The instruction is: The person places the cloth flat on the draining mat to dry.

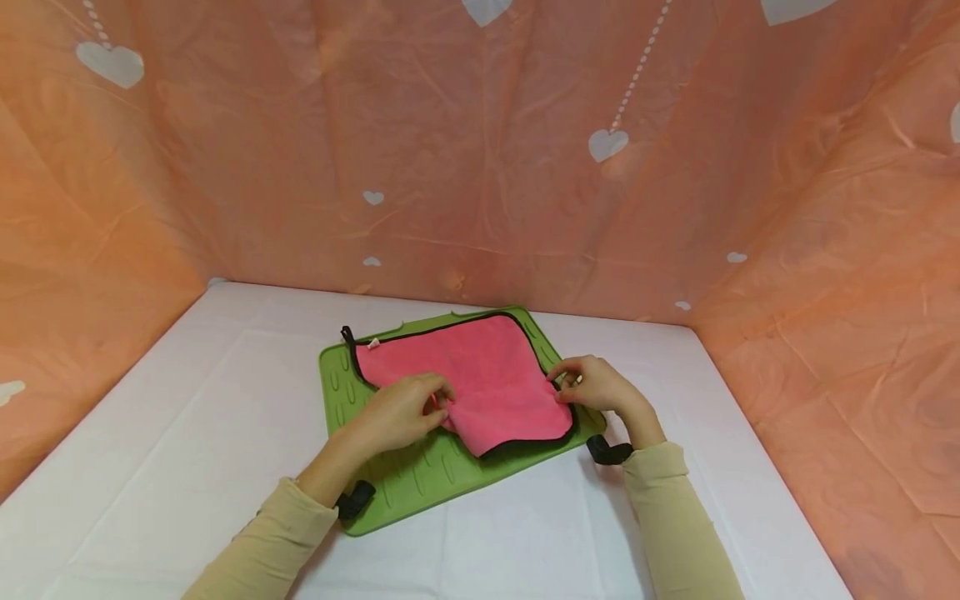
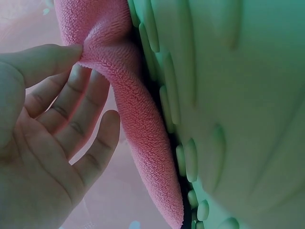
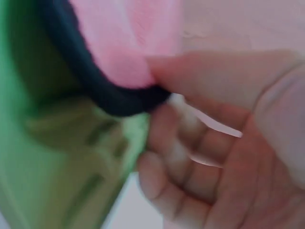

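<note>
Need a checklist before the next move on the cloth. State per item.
1. Left grip pinching cloth: ok, a fold is between thumb and fingers.
2. Right grip pinching cloth: ok, near a corner.
3. Cloth flat: not ok, folded and raised at the left grip.
4. Mat under cloth, on table: ok.
5. Loop clear of both grips: ok, at the far left corner.
6. Nothing beneath cloth but mat: cannot tell, mostly hidden.

On my right wrist feed I see the right-hand grip (image 3: 238, 160) pinching a pink cloth (image 3: 127, 50) at its rounded corner, thumb on the pink face, a fingertip against the black edging (image 3: 114, 101), other fingers curled below. A blurred green mat (image 3: 21, 162) fills the left; white counter (image 3: 136, 206) shows at the bottom.
</note>
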A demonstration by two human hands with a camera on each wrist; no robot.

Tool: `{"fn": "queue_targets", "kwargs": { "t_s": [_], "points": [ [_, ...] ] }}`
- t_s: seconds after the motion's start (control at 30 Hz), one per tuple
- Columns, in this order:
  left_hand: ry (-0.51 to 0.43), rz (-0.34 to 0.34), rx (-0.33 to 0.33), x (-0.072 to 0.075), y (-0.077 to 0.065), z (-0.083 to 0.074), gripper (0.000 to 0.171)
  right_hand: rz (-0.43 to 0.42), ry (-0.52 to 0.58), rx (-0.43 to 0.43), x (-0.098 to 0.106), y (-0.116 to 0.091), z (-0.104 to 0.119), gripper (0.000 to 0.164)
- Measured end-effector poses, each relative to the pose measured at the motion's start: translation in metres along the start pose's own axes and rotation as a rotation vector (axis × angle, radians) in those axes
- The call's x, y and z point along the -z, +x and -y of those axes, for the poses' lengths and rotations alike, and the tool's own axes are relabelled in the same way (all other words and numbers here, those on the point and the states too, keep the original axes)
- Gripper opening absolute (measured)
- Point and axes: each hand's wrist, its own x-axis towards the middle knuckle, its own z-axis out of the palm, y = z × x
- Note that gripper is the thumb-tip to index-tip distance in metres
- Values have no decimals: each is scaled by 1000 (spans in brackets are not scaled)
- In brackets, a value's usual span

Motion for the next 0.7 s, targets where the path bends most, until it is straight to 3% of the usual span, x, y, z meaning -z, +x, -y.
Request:
{"fn": "queue_targets", "kwargs": {
  "t_s": [0.17,0.4,0.53,0.7],
  "points": [
    [6,13,-8,0,0,-1,13,63,10,7,10,-6,-3,20],
    [16,34,-2,0,0,-2,13,107,-25,-15,1,-2,-7,17],
    [15,38,8,-2,0,-1,13,67,-67,1,0,-1,-4,18],
    [6,42,1,-2,0,-1,13,5,-13,121,-3,-2,15,22]
  ]
}}
